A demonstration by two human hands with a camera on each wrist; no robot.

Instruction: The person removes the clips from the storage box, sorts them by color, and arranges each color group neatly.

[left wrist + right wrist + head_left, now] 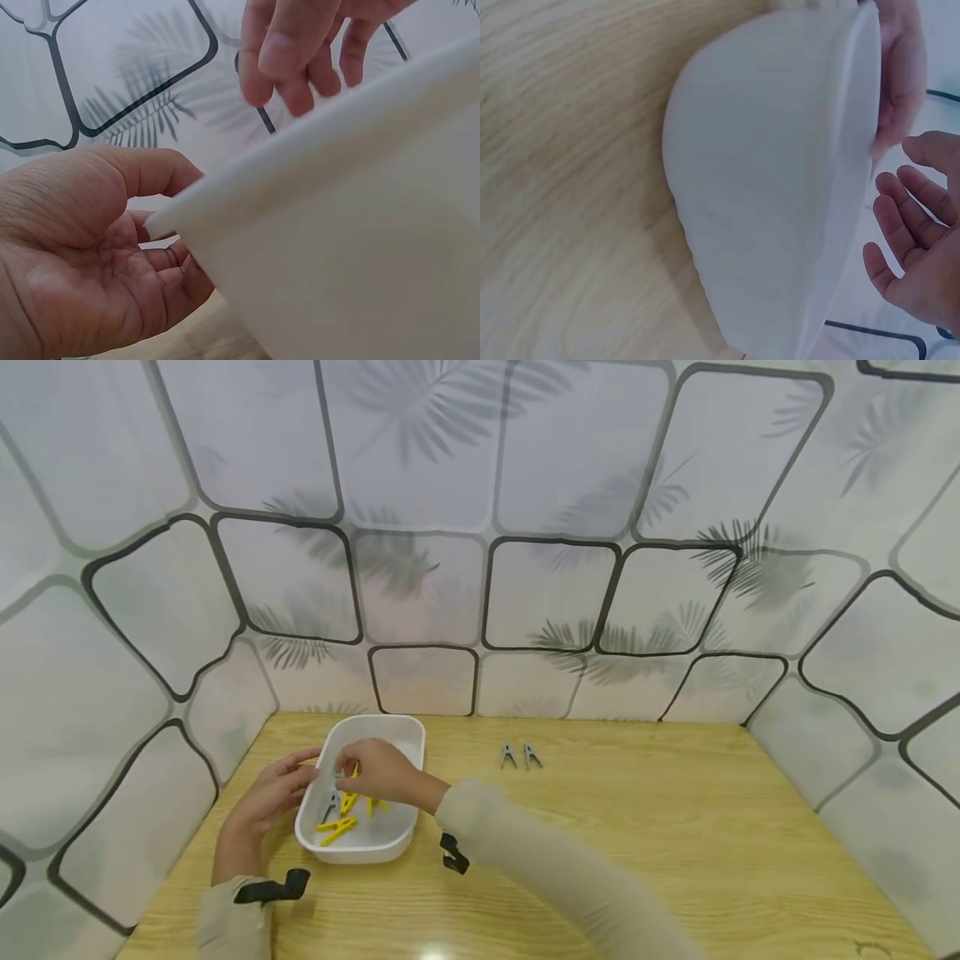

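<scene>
A white plastic bin [408,835] stands on the table, with several yellow clothespins [337,829] and a grey clothespin [330,807] on its floor. At the bin's left side, my left hand [272,795] holds the rim; in the left wrist view the thumb of this hand [97,247] lies along the rim and the other fingers curl below it. My right hand [381,770] reaches in over the clothespins from the right. Its fingers [916,217] are loosely bent and spread in the right wrist view, with nothing seen between them.
Two grey clothespins [519,757] stand apart from the bin, side by side toward the back of the wooden table [637,827]. A patterned cloth wall [555,602] rises behind the table and on both sides.
</scene>
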